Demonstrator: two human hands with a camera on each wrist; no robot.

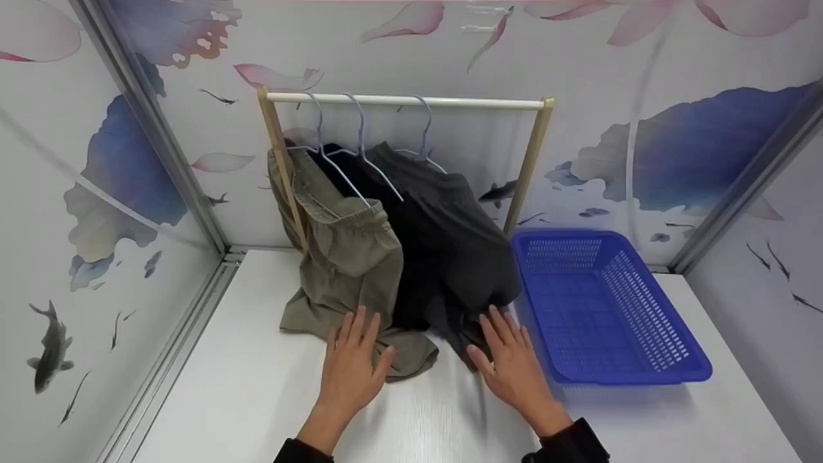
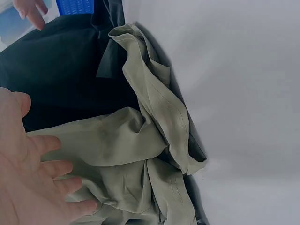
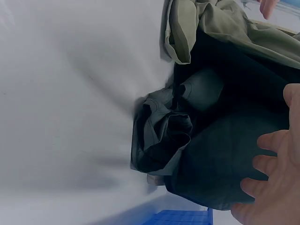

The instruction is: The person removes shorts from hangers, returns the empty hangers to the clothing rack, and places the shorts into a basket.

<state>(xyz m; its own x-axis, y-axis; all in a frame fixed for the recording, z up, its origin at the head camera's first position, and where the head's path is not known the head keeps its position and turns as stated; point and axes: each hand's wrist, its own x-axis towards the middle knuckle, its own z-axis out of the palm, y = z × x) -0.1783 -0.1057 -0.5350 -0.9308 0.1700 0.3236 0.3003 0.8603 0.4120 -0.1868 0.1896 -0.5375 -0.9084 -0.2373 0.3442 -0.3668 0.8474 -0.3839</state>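
Khaki pants (image 1: 353, 257), black pants (image 1: 408, 263) and dark grey pants (image 1: 463, 238) hang side by side on light blue wire hangers (image 1: 361, 128), their lower ends bunched on the table. My left hand (image 1: 350, 370), fingers straight and spread, is over the lower part of the khaki pants. Over the bottom of the dark grey pants, my right hand (image 1: 511, 366) has its fingers extended too. Neither hand grips anything. In the left wrist view, the fingers (image 2: 61, 168) overlap the khaki cloth; in the right wrist view, the fingers (image 3: 262, 164) overlap the dark cloth.
A small rack with a white rail (image 1: 482, 101) and wooden legs (image 1: 530, 167) stands at the back of the white table (image 1: 225, 386). Right of it sits a blue plastic basket (image 1: 662, 379) with perforated sides. Printed panels (image 1: 418, 51) enclose the table's back and sides.
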